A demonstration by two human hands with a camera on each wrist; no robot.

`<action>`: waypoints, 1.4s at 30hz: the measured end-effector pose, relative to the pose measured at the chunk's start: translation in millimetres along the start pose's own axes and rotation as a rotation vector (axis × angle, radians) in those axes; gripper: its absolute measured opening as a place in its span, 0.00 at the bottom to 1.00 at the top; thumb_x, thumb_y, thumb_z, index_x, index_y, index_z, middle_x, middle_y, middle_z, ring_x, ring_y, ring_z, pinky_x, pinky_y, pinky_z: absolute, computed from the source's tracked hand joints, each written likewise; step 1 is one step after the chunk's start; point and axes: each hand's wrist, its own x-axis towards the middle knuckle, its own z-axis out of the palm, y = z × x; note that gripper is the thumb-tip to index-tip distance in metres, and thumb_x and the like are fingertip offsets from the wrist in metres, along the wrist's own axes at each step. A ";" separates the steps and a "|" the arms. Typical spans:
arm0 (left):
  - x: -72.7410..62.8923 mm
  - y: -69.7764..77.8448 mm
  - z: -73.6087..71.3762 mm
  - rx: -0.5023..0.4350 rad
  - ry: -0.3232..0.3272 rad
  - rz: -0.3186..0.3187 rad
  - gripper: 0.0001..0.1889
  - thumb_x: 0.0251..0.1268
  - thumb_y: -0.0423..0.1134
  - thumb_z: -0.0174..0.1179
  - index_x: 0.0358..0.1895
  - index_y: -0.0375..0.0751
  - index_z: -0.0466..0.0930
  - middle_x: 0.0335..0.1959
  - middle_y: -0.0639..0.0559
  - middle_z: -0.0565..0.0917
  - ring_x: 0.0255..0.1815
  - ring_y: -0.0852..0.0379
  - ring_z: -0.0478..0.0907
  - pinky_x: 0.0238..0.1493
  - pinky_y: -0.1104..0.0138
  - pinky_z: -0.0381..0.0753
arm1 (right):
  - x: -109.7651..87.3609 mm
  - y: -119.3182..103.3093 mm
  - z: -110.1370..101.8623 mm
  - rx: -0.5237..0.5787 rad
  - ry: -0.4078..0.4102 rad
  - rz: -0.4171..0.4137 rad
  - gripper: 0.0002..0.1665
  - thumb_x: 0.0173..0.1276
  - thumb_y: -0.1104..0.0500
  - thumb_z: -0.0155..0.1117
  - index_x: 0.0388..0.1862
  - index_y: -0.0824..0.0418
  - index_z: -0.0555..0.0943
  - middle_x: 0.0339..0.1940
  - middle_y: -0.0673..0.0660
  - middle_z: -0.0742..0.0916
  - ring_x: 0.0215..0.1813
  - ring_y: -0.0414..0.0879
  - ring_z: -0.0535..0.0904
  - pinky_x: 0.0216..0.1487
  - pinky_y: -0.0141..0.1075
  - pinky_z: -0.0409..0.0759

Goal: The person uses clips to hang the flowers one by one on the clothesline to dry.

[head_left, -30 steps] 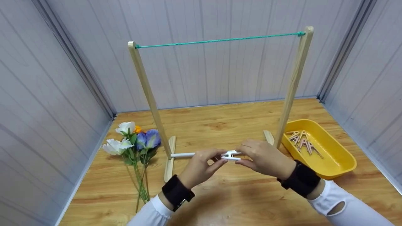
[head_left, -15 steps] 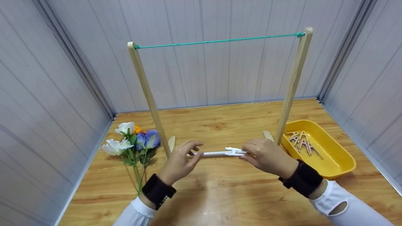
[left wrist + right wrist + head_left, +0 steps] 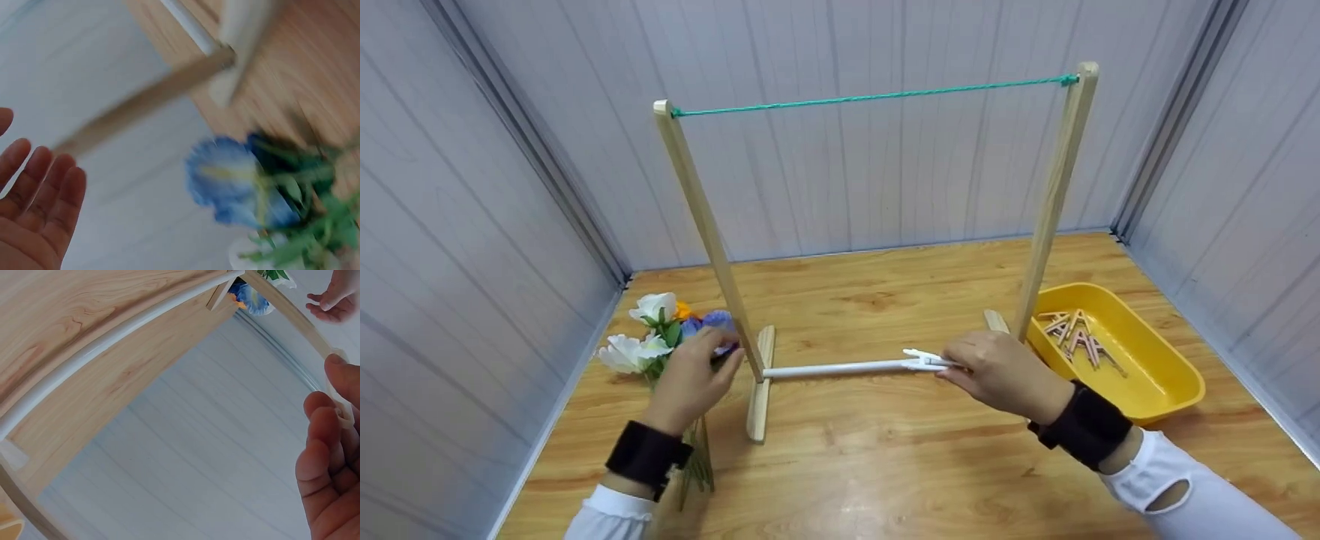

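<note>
A: ok so what are the fingers doing?

B: right hand [image 3: 997,371] has thumb and fingertips pinched on one end of a white clip [image 3: 928,361], other end poking out leftward. left hand [image 3: 690,382] is loose, fingers relaxed and holding nothing, near the blue flower [image 3: 222,177]. can't see any contact in the left wrist view.

A: what could go wrong tho?

B: the grip's all at one end, so if the thumb slides off centre I'd guess the clip twists or pops out. also the stems [image 3: 701,457] lie bunched together, so grabbing one flower could drag the rest. and the wooden post [image 3: 705,236] is right by that hand; a sloppy swing might bump it and wobble the green cord [image 3: 870,97].

A: and the yellow tray [image 3: 1147,382]?

B: right of the frame, pegs [image 3: 1084,341] inside. careless forearm could nudge it imo.
</note>
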 end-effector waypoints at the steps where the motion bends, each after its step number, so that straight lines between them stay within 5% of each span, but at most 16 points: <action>1: -0.7 -6.4 -3.4 0.045 -0.024 -0.016 0.07 0.72 0.31 0.72 0.48 0.32 0.88 0.47 0.39 0.88 0.48 0.41 0.88 0.48 0.47 0.89 | 0.3 0.1 0.0 0.000 0.003 0.001 0.16 0.59 0.68 0.83 0.32 0.59 0.81 0.25 0.51 0.82 0.26 0.39 0.72 0.27 0.31 0.72; 7: -6.8 -40.9 -9.0 0.259 -0.207 -0.077 0.11 0.71 0.29 0.70 0.52 0.28 0.87 0.48 0.33 0.88 0.45 0.35 0.89 0.47 0.45 0.90 | 0.1 -0.5 0.3 0.000 0.008 0.004 0.16 0.57 0.69 0.84 0.31 0.59 0.80 0.23 0.50 0.81 0.25 0.38 0.70 0.27 0.31 0.71; 13: -17.6 -64.4 -3.7 0.303 -0.404 -0.078 0.08 0.68 0.20 0.62 0.46 0.29 0.87 0.39 0.37 0.87 0.42 0.36 0.87 0.47 0.45 0.88 | -0.2 -1.8 5.3 0.014 -0.019 0.008 0.14 0.62 0.66 0.82 0.31 0.59 0.82 0.24 0.50 0.81 0.25 0.37 0.70 0.27 0.31 0.72; 17: -23.4 -74.5 0.1 0.317 -0.466 -0.028 0.12 0.66 0.17 0.61 0.44 0.31 0.90 0.40 0.40 0.87 0.44 0.37 0.86 0.48 0.46 0.88 | -0.8 -1.5 7.0 0.015 -0.031 0.006 0.13 0.62 0.66 0.83 0.33 0.60 0.82 0.25 0.50 0.82 0.26 0.38 0.71 0.27 0.31 0.73; 26: -35.8 -84.1 7.8 0.375 -0.433 0.119 0.11 0.64 0.19 0.66 0.37 0.38 0.93 0.54 0.40 0.90 0.48 0.37 0.90 0.48 0.50 0.91 | -3.1 -0.3 9.6 0.022 -0.029 -0.021 0.16 0.60 0.66 0.83 0.32 0.59 0.80 0.24 0.50 0.81 0.26 0.38 0.71 0.29 0.34 0.73; 32: -36.5 -80.6 8.3 0.362 -0.426 0.116 0.11 0.60 0.19 0.68 0.33 0.41 0.91 0.46 0.45 0.90 0.38 0.42 0.89 0.40 0.53 0.90 | -3.5 -0.6 11.3 0.034 -0.028 -0.013 0.15 0.60 0.66 0.83 0.32 0.59 0.80 0.25 0.50 0.82 0.26 0.37 0.72 0.28 0.32 0.73; 42: -26.0 -62.2 1.4 0.274 -0.338 0.102 0.07 0.76 0.26 0.64 0.48 0.36 0.90 0.62 0.35 0.88 0.48 0.37 0.91 0.49 0.50 0.91 | -2.9 -0.8 12.0 0.022 -0.022 -0.013 0.15 0.60 0.65 0.83 0.31 0.59 0.80 0.24 0.49 0.82 0.25 0.37 0.72 0.27 0.32 0.74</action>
